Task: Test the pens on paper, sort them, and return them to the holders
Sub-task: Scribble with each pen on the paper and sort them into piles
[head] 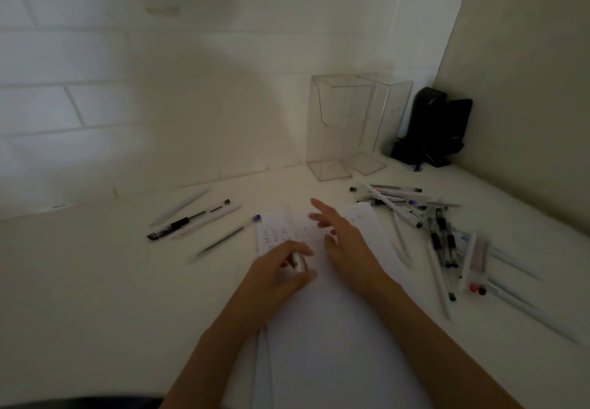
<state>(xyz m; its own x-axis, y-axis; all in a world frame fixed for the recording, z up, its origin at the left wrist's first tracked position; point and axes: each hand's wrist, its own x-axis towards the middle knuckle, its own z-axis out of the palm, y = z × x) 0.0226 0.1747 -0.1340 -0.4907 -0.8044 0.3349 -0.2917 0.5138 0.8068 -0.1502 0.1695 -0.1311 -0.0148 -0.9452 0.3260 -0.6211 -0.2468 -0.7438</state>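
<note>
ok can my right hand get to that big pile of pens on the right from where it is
Probably yes. The right hand is open and empty over the paper, and nothing stands between it and the pile of pens lying in the open on the table.

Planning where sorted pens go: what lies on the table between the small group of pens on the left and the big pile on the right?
In the head view, the paper with test marks lies there, with the left hand and right hand over it.

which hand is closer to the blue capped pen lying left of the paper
Left. The left hand sits just below-right of the blue capped pen; the right hand is farther right, over the paper.
</note>
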